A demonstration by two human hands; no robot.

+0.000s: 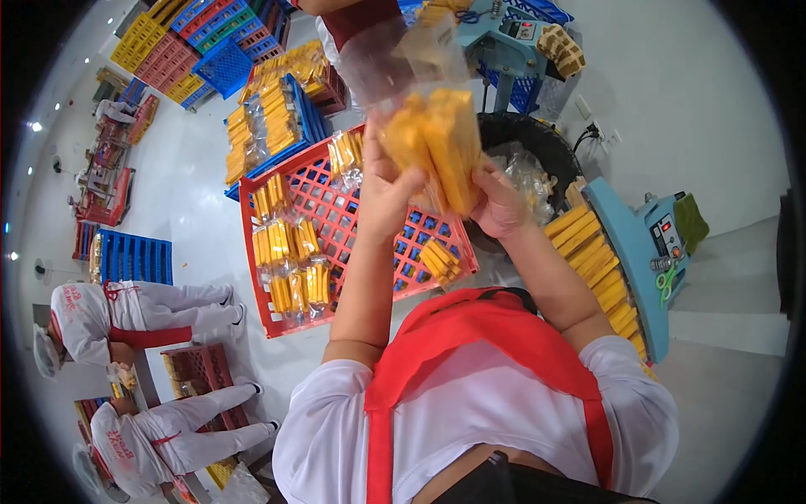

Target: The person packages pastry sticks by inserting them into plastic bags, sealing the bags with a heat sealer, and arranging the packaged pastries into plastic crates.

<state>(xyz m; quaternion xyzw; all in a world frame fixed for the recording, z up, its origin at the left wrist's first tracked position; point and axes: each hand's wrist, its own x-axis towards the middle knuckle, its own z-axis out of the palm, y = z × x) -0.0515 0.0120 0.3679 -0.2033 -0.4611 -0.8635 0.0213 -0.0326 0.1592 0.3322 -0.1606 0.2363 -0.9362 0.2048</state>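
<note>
Between both hands I hold up a clear plastic bag of yellow sticks, upright and a little blurred by motion. My left hand grips its left side, and my right hand pinches its lower right side. Below them lies a red plastic crate, with packed bags of yellow sticks along its left part. A bundle of yellow sticks lies in its right corner. Under my right forearm, a long row of yellow sticks sits beside a blue sealing machine.
A black bin holding clear plastic stands behind my right hand. Green scissors rest on the sealer. A second blue machine and another person's arm are ahead. Blue crates hold more bags. Two co-workers stand left.
</note>
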